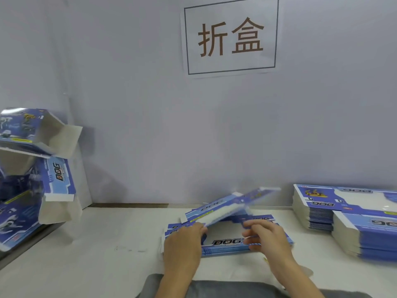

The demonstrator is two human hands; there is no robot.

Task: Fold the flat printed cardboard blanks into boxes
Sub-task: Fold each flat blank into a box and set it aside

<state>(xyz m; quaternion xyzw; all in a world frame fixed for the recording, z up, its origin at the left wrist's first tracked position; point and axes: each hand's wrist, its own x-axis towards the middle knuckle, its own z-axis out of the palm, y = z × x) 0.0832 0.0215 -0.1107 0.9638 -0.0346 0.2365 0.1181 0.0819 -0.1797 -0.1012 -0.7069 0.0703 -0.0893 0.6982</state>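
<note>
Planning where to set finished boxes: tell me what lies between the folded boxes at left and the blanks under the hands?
Only bare white table separates the folded boxes from the small blank pile, in the head view.

Both hands, left and right, lift a blurred blue blank off a small stack.

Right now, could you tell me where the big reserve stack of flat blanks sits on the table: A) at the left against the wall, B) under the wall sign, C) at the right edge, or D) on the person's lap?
C: the tall stack of flat blanks sits at the table's right edge; folded boxes are piled at the left.
</note>
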